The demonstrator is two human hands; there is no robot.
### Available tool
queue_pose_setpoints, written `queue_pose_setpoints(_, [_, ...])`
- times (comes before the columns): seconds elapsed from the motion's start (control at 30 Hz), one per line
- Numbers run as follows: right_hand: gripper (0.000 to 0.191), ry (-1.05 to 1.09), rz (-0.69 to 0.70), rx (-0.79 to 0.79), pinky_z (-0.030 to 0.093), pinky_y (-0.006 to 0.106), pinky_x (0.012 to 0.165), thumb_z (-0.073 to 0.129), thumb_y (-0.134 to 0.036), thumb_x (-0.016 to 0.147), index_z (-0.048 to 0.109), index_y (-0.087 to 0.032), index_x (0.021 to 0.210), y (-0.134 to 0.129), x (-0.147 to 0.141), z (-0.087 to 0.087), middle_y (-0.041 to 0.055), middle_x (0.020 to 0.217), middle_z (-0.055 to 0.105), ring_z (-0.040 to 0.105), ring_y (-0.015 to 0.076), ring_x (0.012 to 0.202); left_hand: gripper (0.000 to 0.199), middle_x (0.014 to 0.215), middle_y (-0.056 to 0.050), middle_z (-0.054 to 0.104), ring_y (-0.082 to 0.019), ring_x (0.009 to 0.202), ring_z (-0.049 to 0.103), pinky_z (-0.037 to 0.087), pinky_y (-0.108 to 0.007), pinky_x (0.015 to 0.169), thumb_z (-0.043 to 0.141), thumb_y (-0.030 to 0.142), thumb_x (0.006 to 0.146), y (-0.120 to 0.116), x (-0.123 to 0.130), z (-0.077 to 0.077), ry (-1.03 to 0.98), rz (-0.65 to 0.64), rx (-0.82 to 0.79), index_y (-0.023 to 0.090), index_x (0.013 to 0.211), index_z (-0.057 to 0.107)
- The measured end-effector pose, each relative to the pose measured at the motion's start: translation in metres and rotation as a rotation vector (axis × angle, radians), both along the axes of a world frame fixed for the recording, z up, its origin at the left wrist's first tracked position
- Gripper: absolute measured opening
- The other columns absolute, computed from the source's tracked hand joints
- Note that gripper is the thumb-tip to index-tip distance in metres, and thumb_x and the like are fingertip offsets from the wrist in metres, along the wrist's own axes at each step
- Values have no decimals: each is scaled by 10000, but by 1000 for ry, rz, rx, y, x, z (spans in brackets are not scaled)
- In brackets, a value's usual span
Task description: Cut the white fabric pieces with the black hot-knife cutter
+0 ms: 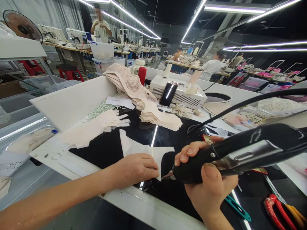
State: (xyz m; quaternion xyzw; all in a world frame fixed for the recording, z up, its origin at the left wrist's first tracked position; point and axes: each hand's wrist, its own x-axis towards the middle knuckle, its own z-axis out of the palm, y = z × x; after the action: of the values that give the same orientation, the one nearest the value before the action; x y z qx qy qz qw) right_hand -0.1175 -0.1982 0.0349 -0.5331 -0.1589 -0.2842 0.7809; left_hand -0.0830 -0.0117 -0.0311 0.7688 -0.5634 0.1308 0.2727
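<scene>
A cream fabric piece (134, 145) with angled edges lies on the glossy black work surface (105, 159). My left hand (141, 167) is closed over its near right edge, fingers bent and pressed together; the thumb is hidden. My right hand (211, 182) grips a black corded hand cutter (240, 153) with a metal lever along its side, thumb over the near side and fingers around the front. The cutter's thin metal tip (169, 175) points left, close beside the fabric corner near my left fingertips. I cannot tell whether they touch.
Stacked cream fabric pieces (158, 116) and another pile (93, 127) lie behind. A phone (168, 94) leans on a white vented box (178, 91). Red-handled scissors (275, 207) and a teal tool (237, 207) lie at right. The cutter's black cord (251, 97) arches across the right.
</scene>
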Motion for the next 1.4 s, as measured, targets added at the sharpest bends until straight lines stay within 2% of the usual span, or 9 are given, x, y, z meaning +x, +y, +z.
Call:
queue_pose_setpoints(0.23, [416,2,9,-43,561,281,523,816,-372,889,600,-276,1231,1,2,-6,-14,833,633,593,156,650,182,1029,-70,749,-176,983,685,566,-283,922,546,136,1090,1,-1,1,6,6,-6,163,1059,723])
queue_pose_setpoints(0.47, [417,3,8,-24,555,273,512,821,-375,887,599,-280,1226,0,-2,-3,-14,826,621,581,156,644,161,1042,-70,751,-178,994,681,562,-284,915,563,158,1090,1,-2,1,11,21,-14,161,1080,724])
queue_pose_setpoints(0.9, [405,-26,20,-63,565,288,539,794,-357,911,589,-288,1254,0,-1,-8,-15,852,627,597,158,663,181,1061,-70,741,-187,1022,680,552,-289,921,542,185,1103,2,-3,-1,33,40,-16,155,1072,718])
queue_pose_setpoints(1.4, [403,-17,30,-55,566,282,531,802,-356,914,584,-291,1246,0,-1,-8,-19,857,616,595,153,667,167,1039,-71,729,-182,1012,688,569,-286,939,544,129,1084,2,-4,-1,-9,72,-4,146,1073,710])
